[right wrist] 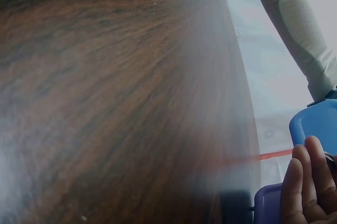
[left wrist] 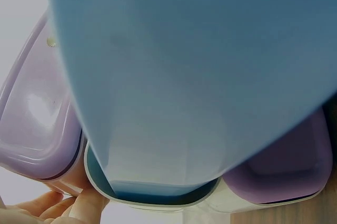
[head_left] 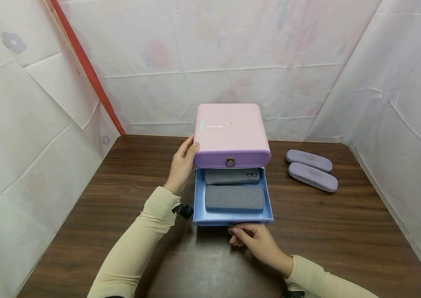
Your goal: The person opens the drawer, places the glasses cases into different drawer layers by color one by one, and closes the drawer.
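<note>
A small drawer cabinet with a pink top and a purple upper drawer stands on the table. Its blue drawer is pulled out towards me. Inside lie two grey glasses cases: a plain one in front, and one with a glasses print partly under the upper drawer. My left hand steadies the cabinet's left side, fingers along the wall and thumb near the front corner. With thumb and forefinger my right hand pinches the ring pull on the blue drawer's front.
Two lilac glasses cases lie side by side on the brown wooden table, right of the cabinet. Below the blue drawer is another purple drawer, closed. White patterned sheeting surrounds the table at the back and sides.
</note>
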Demonstrator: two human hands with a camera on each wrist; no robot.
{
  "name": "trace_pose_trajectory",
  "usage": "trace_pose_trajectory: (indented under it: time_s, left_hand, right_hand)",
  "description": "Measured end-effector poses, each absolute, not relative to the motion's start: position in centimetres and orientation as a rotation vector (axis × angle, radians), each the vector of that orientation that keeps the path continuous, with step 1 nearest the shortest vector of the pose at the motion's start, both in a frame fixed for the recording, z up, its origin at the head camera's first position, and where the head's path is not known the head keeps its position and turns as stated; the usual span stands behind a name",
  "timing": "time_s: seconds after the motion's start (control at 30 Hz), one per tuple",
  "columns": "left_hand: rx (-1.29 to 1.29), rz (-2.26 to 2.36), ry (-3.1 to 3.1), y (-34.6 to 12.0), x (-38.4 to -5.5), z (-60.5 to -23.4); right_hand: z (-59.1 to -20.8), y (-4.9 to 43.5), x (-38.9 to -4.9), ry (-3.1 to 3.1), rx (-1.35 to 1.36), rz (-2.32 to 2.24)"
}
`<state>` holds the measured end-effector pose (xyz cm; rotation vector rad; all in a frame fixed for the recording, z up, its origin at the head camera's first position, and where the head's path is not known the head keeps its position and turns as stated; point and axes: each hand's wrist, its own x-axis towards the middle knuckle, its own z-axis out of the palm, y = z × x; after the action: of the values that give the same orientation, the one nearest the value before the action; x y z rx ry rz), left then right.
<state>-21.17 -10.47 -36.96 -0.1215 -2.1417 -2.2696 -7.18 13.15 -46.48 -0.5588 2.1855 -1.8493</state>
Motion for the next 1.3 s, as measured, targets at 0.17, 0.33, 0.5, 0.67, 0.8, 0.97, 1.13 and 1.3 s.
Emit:
trace_pose_trajectory:
  time_s: [0.17, 0.33, 0.5, 0.67, 0.8, 0.97, 1.13, 1.3]
  left_hand:
    - [-0.13, -2.265, -2.141, -10.5, -21.2, -37.0]
    - [-0.133, -2.271, -2.139, -10.5, -21.2, -36.9]
    - [-0.131, -2.273, -2.138, -10.5, -21.3, -36.9]
    - [-0.107, -2.259, -2.144, -10.5, -21.4, -36.9]
    - [-0.096, -2.232, -2.174, -10.5, -21.4, -37.0]
    - [-0.093, -2.212, -2.191, -10.5, -21.4, -36.9]
    - [-0.109, -2.208, -2.198, -10.6, -21.4, -36.9]
    - [-0.114, -2.205, -2.193, -10.6, -21.4, -36.9]
  right_hand:
    - [-46.6, 13.1, -7.3, 2.18, -0.581, -1.878]
    - [-46.7, 13.1, -7.4, 2.174, -0.567, -1.88]
    - [-46.2, 13.0, -7.6, 2.175, -0.562, -1.884]
    - [-45.7, 12.9, -7.9, 2.197, -0.58, -1.887]
    - [-45.3, 12.8, -8.4, 2.218, -0.608, -1.917]
    - [-44.9, 12.6, -9.2, 2.23, -0.622, -1.949]
    - [-44.6, 12.6, -10.2, 2.233, -0.613, -1.977]
    - [-44.5, 12.5, -11.4, 2.236, -0.594, -1.988]
